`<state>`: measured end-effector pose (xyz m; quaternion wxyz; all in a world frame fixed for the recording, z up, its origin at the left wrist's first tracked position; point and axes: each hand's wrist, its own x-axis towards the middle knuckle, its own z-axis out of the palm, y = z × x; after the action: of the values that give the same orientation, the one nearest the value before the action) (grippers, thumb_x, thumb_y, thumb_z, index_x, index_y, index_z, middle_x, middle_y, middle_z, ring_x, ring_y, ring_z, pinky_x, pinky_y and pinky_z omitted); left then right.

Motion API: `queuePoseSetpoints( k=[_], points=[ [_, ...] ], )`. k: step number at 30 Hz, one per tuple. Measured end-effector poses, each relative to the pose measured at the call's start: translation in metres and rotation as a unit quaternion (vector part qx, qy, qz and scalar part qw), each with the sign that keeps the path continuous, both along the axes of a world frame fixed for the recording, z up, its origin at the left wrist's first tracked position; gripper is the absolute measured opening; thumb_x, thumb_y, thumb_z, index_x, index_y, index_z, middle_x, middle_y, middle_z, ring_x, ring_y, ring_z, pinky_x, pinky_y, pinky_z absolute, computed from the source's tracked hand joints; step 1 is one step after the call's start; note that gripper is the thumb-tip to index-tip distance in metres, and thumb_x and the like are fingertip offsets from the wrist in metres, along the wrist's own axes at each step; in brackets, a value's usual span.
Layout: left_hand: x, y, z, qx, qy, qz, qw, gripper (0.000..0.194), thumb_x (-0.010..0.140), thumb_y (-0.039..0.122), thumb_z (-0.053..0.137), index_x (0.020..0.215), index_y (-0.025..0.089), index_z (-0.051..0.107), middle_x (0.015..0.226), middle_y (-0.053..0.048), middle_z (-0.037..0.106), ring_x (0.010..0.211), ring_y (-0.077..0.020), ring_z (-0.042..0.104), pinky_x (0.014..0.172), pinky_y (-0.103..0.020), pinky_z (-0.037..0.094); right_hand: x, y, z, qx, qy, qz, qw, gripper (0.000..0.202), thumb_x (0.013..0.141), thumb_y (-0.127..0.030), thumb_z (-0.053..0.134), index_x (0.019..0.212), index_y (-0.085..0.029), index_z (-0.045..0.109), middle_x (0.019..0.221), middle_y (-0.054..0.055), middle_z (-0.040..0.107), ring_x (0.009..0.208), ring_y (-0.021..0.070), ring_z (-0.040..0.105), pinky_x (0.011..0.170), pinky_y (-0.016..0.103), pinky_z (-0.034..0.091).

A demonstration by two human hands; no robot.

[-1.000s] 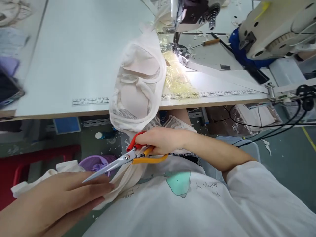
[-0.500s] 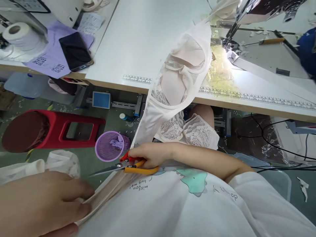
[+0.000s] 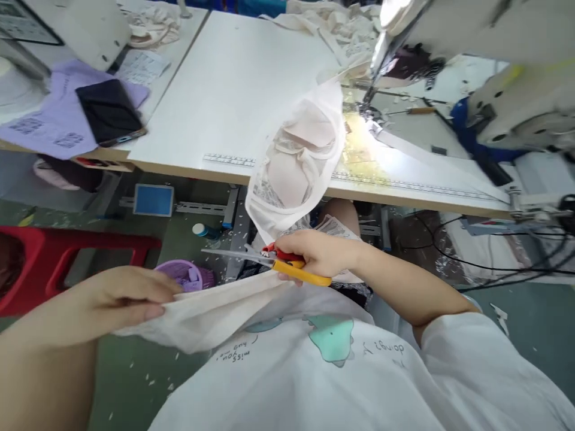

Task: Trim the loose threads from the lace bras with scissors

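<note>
In the head camera's view, a person's left hand (image 3: 130, 296) pinches the end of a pale fabric strip (image 3: 215, 311), drawn across the lap, while the right hand (image 3: 321, 254) grips scissors (image 3: 287, 269) with red and orange handles, blades pointing left above the cloth. Whether the right fingers also clasp the fabric is hard to tell. A white bra (image 3: 290, 176) drapes over the front edge of a white worktable (image 3: 211, 90), beside a sewing machine's lit needle area (image 3: 371, 114). A purple basket (image 3: 207, 279) stands on the floor beyond the left hand.
</note>
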<state>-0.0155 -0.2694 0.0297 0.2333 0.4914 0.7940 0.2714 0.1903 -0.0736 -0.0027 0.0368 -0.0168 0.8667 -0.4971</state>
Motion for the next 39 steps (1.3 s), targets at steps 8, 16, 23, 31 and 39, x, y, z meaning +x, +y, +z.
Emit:
queuePoseSetpoints(
  k=[8, 16, 23, 31, 39],
  points=[
    [0.014, 0.139, -0.04, -0.111, -0.141, -0.304, 0.936, 0.036, 0.072, 0.051, 0.054, 0.076, 0.018, 0.069, 0.071, 0.002, 0.069, 0.07, -0.0152, 0.063, 0.062, -0.023, 0.052, 0.045, 0.045, 0.026, 0.169, -0.08, -0.099, 0.977, 0.023, 0.079, -0.026, 0.047, 0.065, -0.02, 0.029, 0.062, -0.003, 0.04, 0.054, 0.0098, 0.03, 0.052, 0.024, 0.023],
    [0.077, 0.157, -0.037, 0.022, -0.139, -0.363, 0.921, 0.02, 0.077, 0.037, 0.052, 0.078, 0.022, 0.066, 0.071, -0.001, 0.069, 0.065, -0.0159, 0.063, 0.059, -0.021, 0.05, 0.061, 0.064, 0.025, 0.105, -0.069, -0.104, 0.987, 0.024, 0.08, -0.025, 0.051, 0.068, -0.019, 0.031, 0.066, -0.003, 0.042, 0.058, 0.0094, 0.034, 0.055, 0.023, 0.026],
    [0.092, 0.148, -0.038, -0.007, -0.119, -0.236, 0.964, 0.02, 0.076, 0.038, 0.055, 0.068, 0.023, 0.064, 0.062, 0.002, 0.066, 0.056, -0.0136, 0.058, 0.053, -0.021, 0.047, 0.067, 0.081, 0.019, 0.091, -0.049, -0.139, 0.985, 0.027, 0.074, -0.027, 0.058, 0.069, -0.019, 0.032, 0.066, -0.004, 0.042, 0.059, 0.0097, 0.035, 0.054, 0.023, 0.026],
    [0.094, 0.153, -0.035, -0.01, -0.175, -0.187, 0.967, 0.013, 0.073, 0.035, 0.06, 0.068, 0.025, 0.066, 0.072, 0.003, 0.07, 0.064, -0.0141, 0.062, 0.058, -0.019, 0.05, 0.062, 0.085, 0.013, 0.062, -0.024, -0.135, 0.989, 0.027, 0.073, -0.023, 0.056, 0.068, -0.019, 0.03, 0.067, -0.004, 0.042, 0.06, 0.0094, 0.036, 0.056, 0.023, 0.027],
    [0.096, 0.152, -0.031, -0.044, -0.186, -0.152, 0.97, 0.014, 0.069, 0.037, 0.063, 0.064, 0.024, 0.066, 0.068, 0.002, 0.068, 0.063, -0.0156, 0.06, 0.06, -0.022, 0.049, 0.062, 0.083, 0.019, 0.08, -0.016, -0.126, 0.989, 0.025, 0.08, -0.023, 0.052, 0.07, -0.02, 0.03, 0.068, -0.003, 0.043, 0.06, 0.009, 0.036, 0.055, 0.023, 0.028]
  ],
)
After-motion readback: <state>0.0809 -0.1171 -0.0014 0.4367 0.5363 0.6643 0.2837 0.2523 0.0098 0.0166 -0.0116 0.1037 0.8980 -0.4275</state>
